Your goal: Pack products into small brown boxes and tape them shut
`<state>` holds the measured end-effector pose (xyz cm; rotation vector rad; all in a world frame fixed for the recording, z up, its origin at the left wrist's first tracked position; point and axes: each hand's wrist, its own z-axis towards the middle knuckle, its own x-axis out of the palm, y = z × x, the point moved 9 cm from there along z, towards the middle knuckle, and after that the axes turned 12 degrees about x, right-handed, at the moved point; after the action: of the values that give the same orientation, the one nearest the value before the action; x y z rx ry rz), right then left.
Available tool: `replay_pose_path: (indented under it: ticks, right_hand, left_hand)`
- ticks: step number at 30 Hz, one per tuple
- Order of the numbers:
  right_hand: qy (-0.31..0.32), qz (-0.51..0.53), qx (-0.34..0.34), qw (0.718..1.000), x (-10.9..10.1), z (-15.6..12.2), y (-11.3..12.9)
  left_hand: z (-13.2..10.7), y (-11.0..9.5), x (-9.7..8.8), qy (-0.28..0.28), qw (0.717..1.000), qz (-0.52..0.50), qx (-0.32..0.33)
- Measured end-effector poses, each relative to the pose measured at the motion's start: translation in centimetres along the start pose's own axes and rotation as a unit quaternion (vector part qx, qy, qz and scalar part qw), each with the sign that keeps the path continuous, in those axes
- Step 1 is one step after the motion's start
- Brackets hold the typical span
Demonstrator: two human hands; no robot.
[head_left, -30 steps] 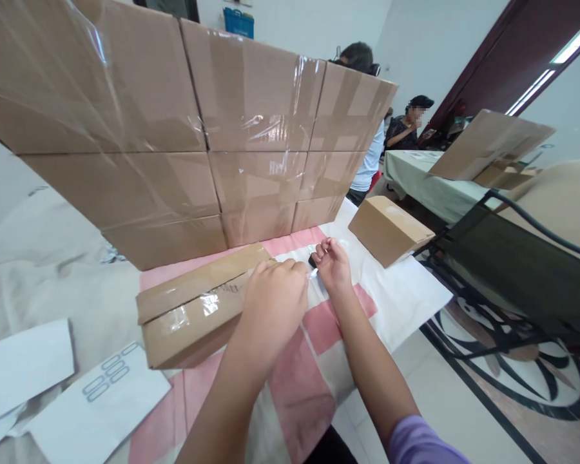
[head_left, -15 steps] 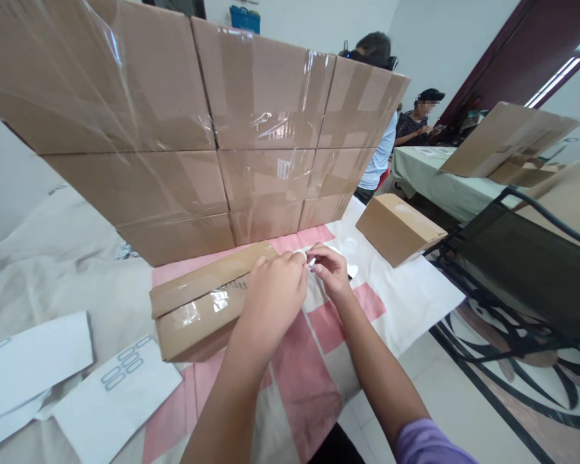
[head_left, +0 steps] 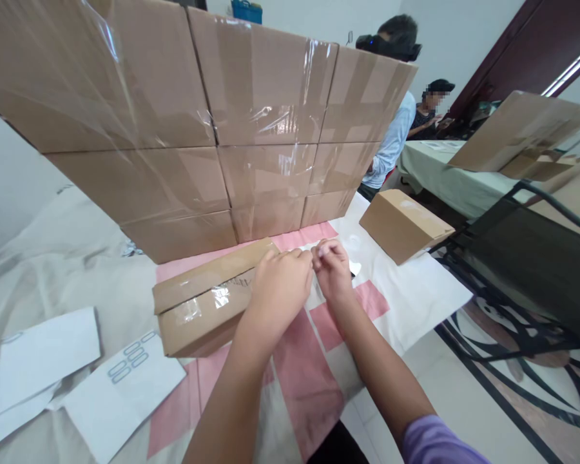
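My left hand (head_left: 284,278) is closed, knuckles up, beside the right end of a long taped cardboard box (head_left: 203,306). Its fingertips are hidden behind the hand. Close against them is my right hand (head_left: 332,265), fingers curled with thumb and forefinger pinched together. Whatever lies between the two hands is hidden or too small to name. Just past my right hand, a small white piece (head_left: 355,268) with a dark edge lies on the cloth.
A wall of film-wrapped cardboard boxes (head_left: 265,122) rises at the back. Another carton (head_left: 403,222) stands to the right on white sheeting. Folded white papers (head_left: 125,393) lie at left. A dark chair (head_left: 526,251) is at right. Two people (head_left: 394,122) are beyond.
My right hand has turned and curled its fingers in more. The small white bit seen between my fingertips is now hidden. The view has shifted slightly.
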<state>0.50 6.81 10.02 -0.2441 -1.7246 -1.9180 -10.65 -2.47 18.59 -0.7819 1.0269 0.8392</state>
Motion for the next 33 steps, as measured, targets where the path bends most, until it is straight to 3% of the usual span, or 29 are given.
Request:
replay_pose_path:
  ticks: [3,6,10,14,17,20,24,33]
  right_hand:
    - [-0.106,0.077,-0.012,0.991,-4.9,1.4,1.5]
    - [-0.132,0.072,-0.011,0.989,-7.2,2.4,2.4]
    - [-0.052,0.066,0.034,0.996,-4.6,2.4,0.9]
    - [0.024,0.083,0.071,0.994,-1.2,1.5,-0.8]
    - [0.053,0.121,0.127,0.983,-0.1,1.1,-1.7]
    - [0.073,0.166,0.167,0.969,0.2,0.9,-2.1]
    - [0.073,0.2,0.159,0.964,-0.3,1.1,-2.0]
    - [0.022,0.153,0.138,0.978,-1.6,1.7,-1.2]
  left_hand:
    - [-0.4,0.0,-0.2,0.016,0.999,-0.032,0.007]
    - [-0.9,1.0,-0.6,0.011,0.997,-0.074,-0.026]
    - [-0.9,1.7,-0.5,-0.01,0.995,-0.088,-0.052]
    - [-0.4,1.1,-0.2,-0.029,0.996,-0.077,-0.04]
    - [-0.2,0.6,0.0,-0.036,0.997,-0.067,-0.022]
    - [0.0,0.2,0.2,-0.043,0.996,-0.074,-0.001]
    - [0.2,-0.4,0.6,-0.043,0.995,-0.088,0.01]
    - [0.6,-1.7,1.6,-0.026,0.996,-0.079,0.027]
